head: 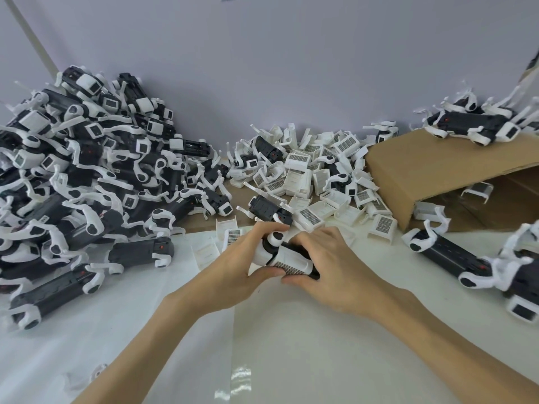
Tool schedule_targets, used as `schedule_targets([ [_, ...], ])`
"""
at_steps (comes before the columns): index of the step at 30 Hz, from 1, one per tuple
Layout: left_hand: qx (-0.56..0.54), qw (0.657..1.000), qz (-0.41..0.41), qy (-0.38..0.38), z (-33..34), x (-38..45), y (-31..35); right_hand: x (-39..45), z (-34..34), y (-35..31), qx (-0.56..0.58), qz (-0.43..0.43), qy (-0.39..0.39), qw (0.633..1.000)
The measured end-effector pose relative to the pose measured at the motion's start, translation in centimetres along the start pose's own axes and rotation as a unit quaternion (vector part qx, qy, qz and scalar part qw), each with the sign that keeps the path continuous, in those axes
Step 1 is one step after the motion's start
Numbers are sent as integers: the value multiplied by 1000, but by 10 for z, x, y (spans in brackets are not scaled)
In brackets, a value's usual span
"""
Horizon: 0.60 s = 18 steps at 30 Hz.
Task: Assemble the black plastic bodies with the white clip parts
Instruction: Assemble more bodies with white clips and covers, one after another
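Both hands meet at the table's middle around one black plastic body (294, 249) with white arms. My left hand (233, 266) grips its left end, thumb underneath. My right hand (335, 263) curls over its right side and presses a white clip part (288, 262) with a dark grid label onto it. Most of the black body is hidden by fingers. A loose heap of white clip parts (315, 182) lies just beyond the hands. A big pile of black bodies with white arms (87, 182) fills the left side.
A cardboard box (437, 176) lies on its side at the right, with bodies on top of it and clip parts inside. More black bodies (455, 255) lie at the right edge. A grey wall stands behind. White sheeting (291, 345) covers the near table.
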<state>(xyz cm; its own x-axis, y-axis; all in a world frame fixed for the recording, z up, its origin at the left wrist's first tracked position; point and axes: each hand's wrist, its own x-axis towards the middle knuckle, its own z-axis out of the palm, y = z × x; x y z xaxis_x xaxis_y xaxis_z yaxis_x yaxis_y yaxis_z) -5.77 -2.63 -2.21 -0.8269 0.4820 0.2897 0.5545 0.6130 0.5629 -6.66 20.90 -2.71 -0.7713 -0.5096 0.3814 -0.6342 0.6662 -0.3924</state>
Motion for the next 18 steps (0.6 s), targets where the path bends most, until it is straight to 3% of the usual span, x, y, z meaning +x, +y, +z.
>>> schedule_targets([
  [9, -33, 999, 7, 25, 0, 1, 1, 1, -5, 3, -7, -23, -14, 1000],
  [18, -5, 999, 12, 34, 6, 1, 2, -2, 1, -9, -1, 45, 1, 999],
])
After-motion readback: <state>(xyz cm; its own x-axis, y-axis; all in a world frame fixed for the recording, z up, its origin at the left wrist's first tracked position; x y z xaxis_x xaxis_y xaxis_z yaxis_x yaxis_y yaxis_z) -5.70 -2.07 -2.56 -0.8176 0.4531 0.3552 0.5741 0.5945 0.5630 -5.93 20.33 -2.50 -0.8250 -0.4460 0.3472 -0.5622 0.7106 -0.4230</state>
